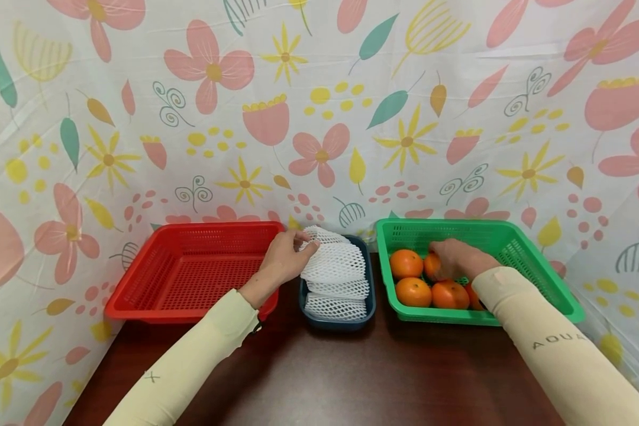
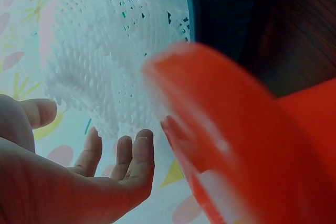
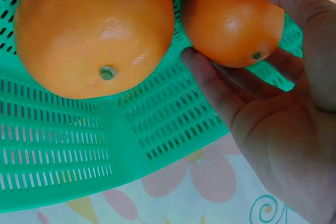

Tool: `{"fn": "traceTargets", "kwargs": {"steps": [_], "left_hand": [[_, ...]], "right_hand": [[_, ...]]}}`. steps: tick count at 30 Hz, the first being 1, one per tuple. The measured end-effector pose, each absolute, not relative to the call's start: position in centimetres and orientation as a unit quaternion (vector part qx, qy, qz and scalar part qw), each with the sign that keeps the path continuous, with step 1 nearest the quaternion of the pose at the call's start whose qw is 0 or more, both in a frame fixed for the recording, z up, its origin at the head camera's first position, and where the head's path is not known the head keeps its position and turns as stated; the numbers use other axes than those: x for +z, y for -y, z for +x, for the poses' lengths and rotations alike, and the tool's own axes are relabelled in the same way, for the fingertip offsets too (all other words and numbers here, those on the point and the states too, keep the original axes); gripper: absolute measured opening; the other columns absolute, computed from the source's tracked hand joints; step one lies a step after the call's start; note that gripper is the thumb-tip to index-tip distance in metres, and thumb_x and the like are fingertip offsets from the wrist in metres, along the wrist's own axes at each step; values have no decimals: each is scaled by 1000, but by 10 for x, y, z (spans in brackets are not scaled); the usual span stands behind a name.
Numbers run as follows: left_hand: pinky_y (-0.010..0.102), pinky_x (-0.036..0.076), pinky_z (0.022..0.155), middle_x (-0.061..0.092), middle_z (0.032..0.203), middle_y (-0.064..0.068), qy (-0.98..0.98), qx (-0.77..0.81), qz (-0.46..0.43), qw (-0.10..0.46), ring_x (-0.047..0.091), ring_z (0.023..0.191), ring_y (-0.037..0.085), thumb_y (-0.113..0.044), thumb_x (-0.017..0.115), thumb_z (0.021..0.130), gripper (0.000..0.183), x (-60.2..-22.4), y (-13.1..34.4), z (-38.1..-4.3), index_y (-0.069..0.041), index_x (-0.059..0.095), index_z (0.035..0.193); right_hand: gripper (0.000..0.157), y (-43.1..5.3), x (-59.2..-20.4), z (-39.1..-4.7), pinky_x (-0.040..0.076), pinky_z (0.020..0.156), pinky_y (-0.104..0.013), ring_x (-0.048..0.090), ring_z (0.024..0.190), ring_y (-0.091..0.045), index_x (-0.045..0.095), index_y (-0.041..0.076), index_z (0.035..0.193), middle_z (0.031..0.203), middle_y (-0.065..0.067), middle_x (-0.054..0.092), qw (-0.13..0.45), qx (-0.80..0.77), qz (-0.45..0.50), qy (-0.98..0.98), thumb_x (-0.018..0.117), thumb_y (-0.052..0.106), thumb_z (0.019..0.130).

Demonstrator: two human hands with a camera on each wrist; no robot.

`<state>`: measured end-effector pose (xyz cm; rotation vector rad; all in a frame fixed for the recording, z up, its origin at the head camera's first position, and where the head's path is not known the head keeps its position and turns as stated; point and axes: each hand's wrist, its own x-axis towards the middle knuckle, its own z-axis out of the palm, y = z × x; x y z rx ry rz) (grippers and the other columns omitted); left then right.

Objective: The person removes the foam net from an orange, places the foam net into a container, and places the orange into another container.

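Note:
My right hand (image 1: 460, 258) reaches into the green basket (image 1: 532, 316) and grips an orange (image 3: 233, 30), its fingers curled round the side and the thumb opposite. Other oranges (image 1: 413, 292) lie close about it, one of them a large orange (image 3: 94, 32) in the right wrist view. At the other side, my left hand (image 1: 286, 258) is at the upper left of the white foam net sleeves (image 1: 334, 263). Its thumb and loosely bent fingers stand apart at the edge of the netting (image 2: 100, 61). The sleeves lie stacked in a dark blue tray (image 1: 337, 325).
To the left stands a red basket (image 1: 191, 316), its rim (image 2: 220, 93) close to the left hand in the left wrist view. All three containers are on a dark wooden table (image 1: 346, 373), against a flower-printed cloth (image 1: 319, 118).

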<state>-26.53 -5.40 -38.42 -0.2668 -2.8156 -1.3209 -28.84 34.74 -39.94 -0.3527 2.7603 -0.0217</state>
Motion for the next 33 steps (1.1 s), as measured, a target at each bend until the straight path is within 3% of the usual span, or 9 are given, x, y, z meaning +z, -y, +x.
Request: {"fn": "traceTargets", "kwargs": {"steps": [10, 19, 29, 33], "left_hand": [[45, 53, 102, 63, 131, 14, 900, -428, -87, 3, 60, 123, 34, -41, 70, 100, 43, -385, 56, -266, -8, 66, 127], [45, 54, 101, 61, 131, 11, 899, -430, -84, 5, 60, 120, 29, -42, 70, 100, 42, -385, 59, -265, -10, 66, 127], [45, 55, 98, 60, 133, 12, 899, -428, -87, 6, 59, 119, 30, -42, 71, 99, 43, -383, 62, -265, -10, 65, 127], [45, 55, 98, 60, 132, 11, 900, -427, -89, 10, 60, 119, 30, -41, 70, 100, 41, -382, 64, -265, -10, 65, 127]], "right_hand": [[73, -351, -402, -288, 51, 99, -64, 61, 113, -48, 52, -9, 144, 130, -34, 62, 178, -15, -126, -976, 82, 31, 91], [67, -352, -399, -288, 53, 93, -60, 59, 100, -40, 55, -8, 139, 122, -29, 65, 177, -26, -131, -975, 83, 28, 89], [69, -356, -400, -288, 51, 97, -63, 58, 101, -41, 53, -6, 143, 124, -27, 64, 180, -46, -111, -976, 80, 29, 90], [74, -357, -396, -286, 50, 100, -64, 58, 111, -47, 51, -8, 145, 132, -33, 61, 175, -39, -112, -977, 80, 32, 91]]}}
